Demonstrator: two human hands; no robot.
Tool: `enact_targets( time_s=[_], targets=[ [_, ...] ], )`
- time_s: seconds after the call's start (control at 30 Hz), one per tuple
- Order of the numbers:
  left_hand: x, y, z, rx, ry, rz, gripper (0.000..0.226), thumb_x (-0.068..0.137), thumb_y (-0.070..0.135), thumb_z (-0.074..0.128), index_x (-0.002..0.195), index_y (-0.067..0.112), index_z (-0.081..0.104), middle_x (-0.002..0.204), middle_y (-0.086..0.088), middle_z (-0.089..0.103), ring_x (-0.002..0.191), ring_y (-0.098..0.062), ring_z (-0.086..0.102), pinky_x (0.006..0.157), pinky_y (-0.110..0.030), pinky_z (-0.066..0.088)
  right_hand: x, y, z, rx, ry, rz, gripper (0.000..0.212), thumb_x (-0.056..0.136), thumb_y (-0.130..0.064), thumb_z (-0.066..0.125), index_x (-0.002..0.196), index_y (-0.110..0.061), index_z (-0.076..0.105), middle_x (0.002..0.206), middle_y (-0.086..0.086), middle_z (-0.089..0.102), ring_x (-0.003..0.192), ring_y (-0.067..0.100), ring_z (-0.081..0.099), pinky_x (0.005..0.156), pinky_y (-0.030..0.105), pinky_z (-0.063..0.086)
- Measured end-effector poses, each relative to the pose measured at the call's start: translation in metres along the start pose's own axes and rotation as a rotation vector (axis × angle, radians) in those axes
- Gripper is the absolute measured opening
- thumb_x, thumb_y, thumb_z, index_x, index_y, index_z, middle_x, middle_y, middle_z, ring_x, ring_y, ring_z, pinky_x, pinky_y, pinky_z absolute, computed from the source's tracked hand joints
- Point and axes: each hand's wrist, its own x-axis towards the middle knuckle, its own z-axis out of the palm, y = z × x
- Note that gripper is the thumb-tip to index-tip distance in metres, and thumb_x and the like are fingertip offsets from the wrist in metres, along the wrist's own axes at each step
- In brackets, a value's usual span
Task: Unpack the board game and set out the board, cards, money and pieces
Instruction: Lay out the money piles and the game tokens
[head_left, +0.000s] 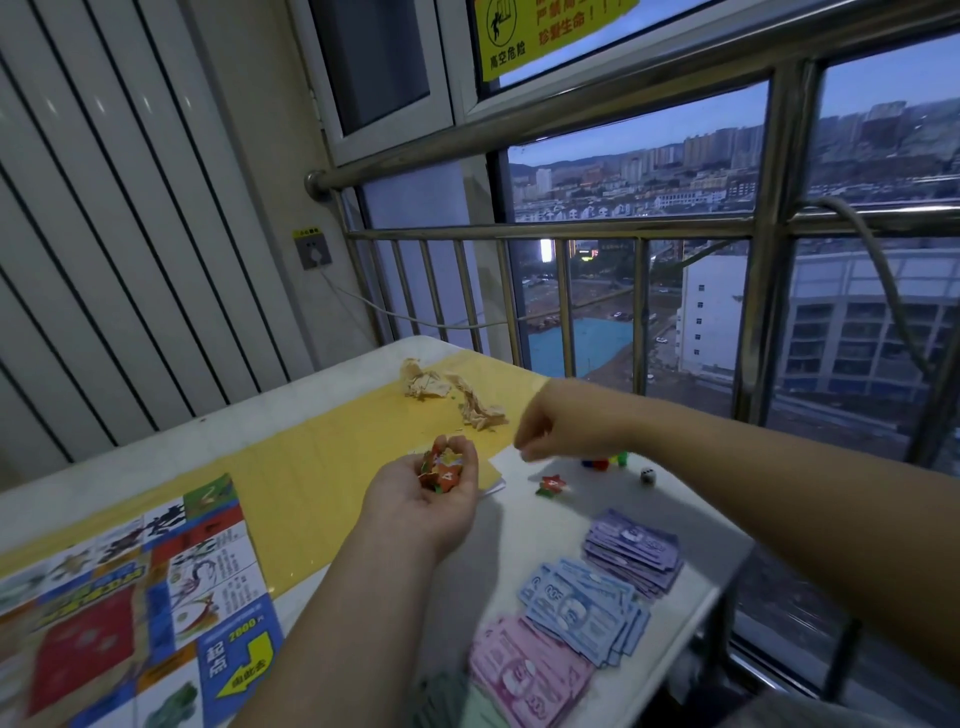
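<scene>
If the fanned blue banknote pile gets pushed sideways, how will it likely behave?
The blue banknote pile looks thin and loosely fanned, so it would probably slide apart rather than move together. Single notes likely flop when lifted.

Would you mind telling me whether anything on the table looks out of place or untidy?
Yes: crumpled beige wrapping lies at the far end of the table, looking like litter rather than a game part. The blue banknotes are fanned loosely, not squared.
</scene>
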Motion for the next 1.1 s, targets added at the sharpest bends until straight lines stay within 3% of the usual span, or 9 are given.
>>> enact_targets(
  time_s=[0.17,0.3,0.37,0.43,0.53,0.7,0.87,1.0,1.1],
  targets=[
    [-0.004,0.003,-0.004,0.022,-0.015,-0.012,0.021,0.095,-0.001,0.037,0.084,-0.005,0.054,0.083,-0.016,0.053,0.074,-0.022,0.053,0.084,-0.031,0.050,0.010,0.004,0.018,-0.366,-0.222,0.092,0.021,0.088,-0.027,0.064,0.097,-0.009,0.070,0.097,0.008,0.067,0.093,0.026,0.060,0.074,0.024,0.048],
    [-0.003,0.004,-0.005,0.024,-0.018,0.000,0.017,0.095,-0.003,0.036,0.088,-0.007,0.051,0.085,-0.014,0.055,0.076,-0.023,0.053,0.084,-0.031,0.051,0.026,0.001,0.014,-0.367,-0.332,0.174,0.039,0.084,-0.023,0.070,0.117,-0.002,0.065,0.111,0.012,0.067,0.070,0.017,0.058,0.037,0.007,0.036],
    [-0.002,0.005,-0.006,0.021,-0.019,-0.003,0.017,0.095,-0.002,0.036,0.090,-0.006,0.052,0.086,-0.014,0.055,0.083,-0.023,0.054,0.083,-0.031,0.051,0.029,-0.002,0.011,-0.312,-0.352,0.216,0.041,0.082,-0.019,0.072,0.118,-0.001,0.063,0.104,0.010,0.066,0.066,0.016,0.058,0.050,0.012,0.045],
    [-0.001,0.006,-0.007,0.038,-0.019,-0.020,0.020,0.096,0.001,0.037,0.087,-0.005,0.054,0.088,-0.015,0.054,0.088,-0.022,0.054,0.080,-0.032,0.050,0.032,-0.003,0.010,-0.285,-0.373,0.250,0.042,0.081,-0.018,0.074,0.117,0.000,0.062,0.105,0.009,0.066,0.085,0.023,0.065,0.074,0.027,0.053],
    [0.000,0.007,-0.009,0.042,-0.015,-0.033,0.029,0.098,0.008,0.037,0.081,-0.006,0.056,0.085,-0.016,0.053,0.080,-0.021,0.054,0.075,-0.033,0.048,0.033,-0.003,0.010,-0.251,-0.416,0.281,0.043,0.081,-0.020,0.074,0.116,0.002,0.062,0.101,0.011,0.064,0.086,0.023,0.060,0.092,0.037,0.052],
    [0.002,0.006,-0.010,0.004,-0.001,-0.037,0.032,0.101,0.015,0.034,0.090,-0.006,0.056,0.078,-0.015,0.054,0.076,-0.021,0.054,0.074,-0.032,0.046,0.035,-0.003,0.009,-0.252,-0.442,0.303,0.042,0.082,-0.023,0.073,0.115,0.001,0.064,0.105,0.012,0.066,0.086,0.021,0.057,0.093,0.038,0.051],
    [0.002,0.006,-0.011,0.018,-0.003,-0.037,0.022,0.096,0.001,0.033,0.097,-0.005,0.054,0.076,-0.014,0.055,0.094,-0.021,0.054,0.077,-0.031,0.045,0.035,-0.003,0.010,-0.287,-0.407,0.307,0.045,0.081,-0.026,0.074,0.116,-0.001,0.064,0.114,0.013,0.066,0.086,0.022,0.059,0.092,0.035,0.052],
    [0.001,0.006,-0.009,0.048,-0.005,-0.023,0.021,0.095,-0.002,0.036,0.092,-0.005,0.056,0.079,-0.014,0.054,0.077,-0.020,0.054,0.076,-0.030,0.045,0.033,-0.002,0.010,-0.261,-0.393,0.316,0.047,0.080,-0.025,0.076,0.118,-0.001,0.062,0.117,0.012,0.065,0.105,0.027,0.063,0.093,0.037,0.051],
    [0.001,0.007,-0.009,0.056,-0.007,-0.005,0.020,0.095,-0.001,0.037,0.102,-0.005,0.055,0.080,-0.015,0.054,0.074,-0.020,0.053,0.075,-0.030,0.046,0.034,-0.002,0.010,-0.286,-0.381,0.296,0.046,0.079,-0.027,0.075,0.117,-0.003,0.063,0.116,0.009,0.065,0.097,0.023,0.061,0.092,0.035,0.051]
  ],
)
